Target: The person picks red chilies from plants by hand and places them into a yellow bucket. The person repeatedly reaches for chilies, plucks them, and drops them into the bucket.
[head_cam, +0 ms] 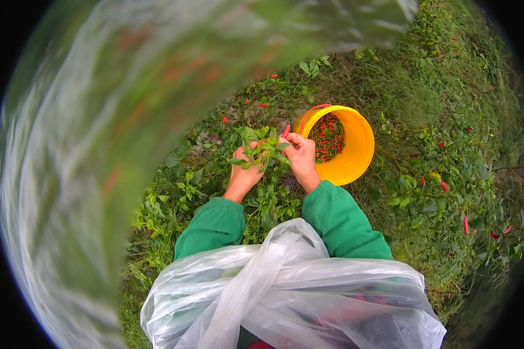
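My right hand (303, 159) pinches a red chili pepper (285, 131) between thumb and fingers, just left of the yellow bucket (361, 148). Inside the bucket lies a heap of small red and green chilies (328, 138). My left hand (244, 174) is curled on a leafy chili sprig (266, 152), whose leaves partly hide its fingers. The sprig reaches across to the right fingertips. Both wrists come out of green ribbed sleeves.
A blurred clear plastic sheet (91, 131) covers the upper and left view. More clear plastic (284, 288), knotted, covers my torso. Chili plants (436, 209) with red peppers grow at right, among grass (401, 87). A pink-red handle (310, 114) rests along the bucket's left side.
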`<state>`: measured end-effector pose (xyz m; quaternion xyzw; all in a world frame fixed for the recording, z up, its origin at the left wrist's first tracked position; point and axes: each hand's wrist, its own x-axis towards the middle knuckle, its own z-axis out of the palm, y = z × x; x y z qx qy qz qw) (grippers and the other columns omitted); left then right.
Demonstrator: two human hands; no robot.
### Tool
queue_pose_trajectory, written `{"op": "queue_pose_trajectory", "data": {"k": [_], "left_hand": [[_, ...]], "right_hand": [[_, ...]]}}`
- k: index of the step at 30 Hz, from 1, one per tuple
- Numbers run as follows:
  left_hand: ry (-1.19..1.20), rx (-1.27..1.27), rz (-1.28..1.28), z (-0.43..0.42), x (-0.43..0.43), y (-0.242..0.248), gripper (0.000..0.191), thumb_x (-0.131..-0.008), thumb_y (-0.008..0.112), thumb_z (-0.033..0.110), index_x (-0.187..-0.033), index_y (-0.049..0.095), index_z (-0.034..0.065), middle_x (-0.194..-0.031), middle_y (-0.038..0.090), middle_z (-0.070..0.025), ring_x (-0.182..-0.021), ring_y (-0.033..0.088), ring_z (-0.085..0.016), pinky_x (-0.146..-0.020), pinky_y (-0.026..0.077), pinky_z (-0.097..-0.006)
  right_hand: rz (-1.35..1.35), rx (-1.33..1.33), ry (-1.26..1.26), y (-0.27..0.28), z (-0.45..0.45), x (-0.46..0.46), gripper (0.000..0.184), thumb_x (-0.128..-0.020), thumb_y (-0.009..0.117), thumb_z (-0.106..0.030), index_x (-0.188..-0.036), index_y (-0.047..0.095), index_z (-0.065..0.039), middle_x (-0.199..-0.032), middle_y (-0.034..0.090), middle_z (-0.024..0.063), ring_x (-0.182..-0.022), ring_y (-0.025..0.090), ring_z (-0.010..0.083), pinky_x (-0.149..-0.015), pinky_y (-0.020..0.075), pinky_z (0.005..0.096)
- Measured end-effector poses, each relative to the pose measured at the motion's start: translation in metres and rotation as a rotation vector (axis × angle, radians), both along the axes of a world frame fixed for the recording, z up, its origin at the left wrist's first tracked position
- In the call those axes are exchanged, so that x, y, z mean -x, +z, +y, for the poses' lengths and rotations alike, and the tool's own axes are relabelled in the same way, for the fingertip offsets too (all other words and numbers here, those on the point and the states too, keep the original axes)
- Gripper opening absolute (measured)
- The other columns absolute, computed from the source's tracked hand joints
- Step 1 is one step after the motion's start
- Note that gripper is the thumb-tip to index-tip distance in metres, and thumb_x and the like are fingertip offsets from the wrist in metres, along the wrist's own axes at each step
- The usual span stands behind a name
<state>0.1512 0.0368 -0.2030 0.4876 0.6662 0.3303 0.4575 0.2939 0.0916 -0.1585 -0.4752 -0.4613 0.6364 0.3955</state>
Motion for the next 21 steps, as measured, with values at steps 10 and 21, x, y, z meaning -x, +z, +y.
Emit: {"op": "queue_pose_trajectory", "data": {"k": [10,21], "left_hand": [[0.145,0.025,-0.413,-0.017,0.031,0.013,0.015,-0.085,0.063,0.016,-0.090,0.057,0.0032,-0.082,0.054,0.0014,-0.075,0.049,-0.009,-0.068,0.042,-0.0259],[-0.071,-0.277,-0.058,-0.016,0.008,0.039,0.015,-0.078,0.068,0.008,-0.089,0.061,0.0026,-0.090,0.056,-0.0083,-0.084,0.055,-0.023,-0.077,0.046,-0.0353]], "right_hand": [[-0.322,-0.084,-0.105,-0.002,0.004,-0.055,0.009,-0.082,0.063,-0.005,-0.081,0.059,0.003,-0.067,0.055,0.0009,-0.061,0.050,0.0081,-0.055,0.0414,0.0239],[0.624,0.479,0.121,-0.018,-0.010,-0.042,0.014,-0.092,0.055,-0.016,-0.097,0.058,-0.003,-0.087,0.059,0.0018,-0.074,0.053,0.0089,-0.062,0.0435,0.0239]]}}
